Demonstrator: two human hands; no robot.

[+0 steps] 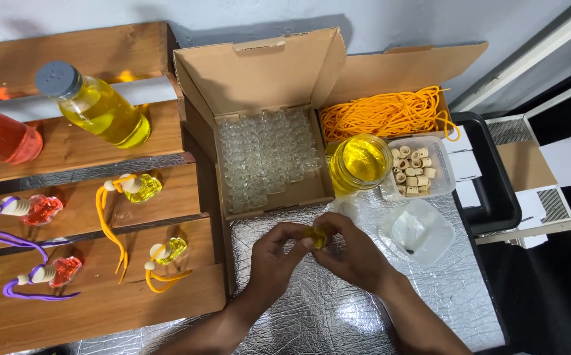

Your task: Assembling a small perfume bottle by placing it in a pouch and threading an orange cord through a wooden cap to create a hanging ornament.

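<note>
2 hands meet over the foil-covered desk (338, 309), and between them sits a small yellow bottle (316, 236). The fingers of the left hand (274, 260) pinch its left side, and the fingers of the right hand (354, 253) close on its right side and top, so both are grasping the same bottle. Most of it is hidden by the fingertips; only a patch of yellow shows.

Just beyond the fingers lies an open cardboard box (266, 85) packed with rows of small clear glass bottles (269, 154). To the right of that, past the right fingers, stands a glass jar of yellow liquid (362, 162), touching a clear tub of small wooden caps (414, 171). Behind the jar, a second cardboard box holds a heap of orange cord (384, 113). Near the right fingers, on the desk, rests an empty clear plastic tub (418, 231). Further right is a black tray (496, 190).

Well to the left of the left fingers runs a stepped wooden rack (88, 309). On it lie 2 finished yellow bottles with orange cords (142, 187) and 2 red bottles with purple cords (39, 209). On the top step lie a large bottle of yellow liquid with a grey cap (95, 105) and a large bottle of red liquid (0, 137).
</note>
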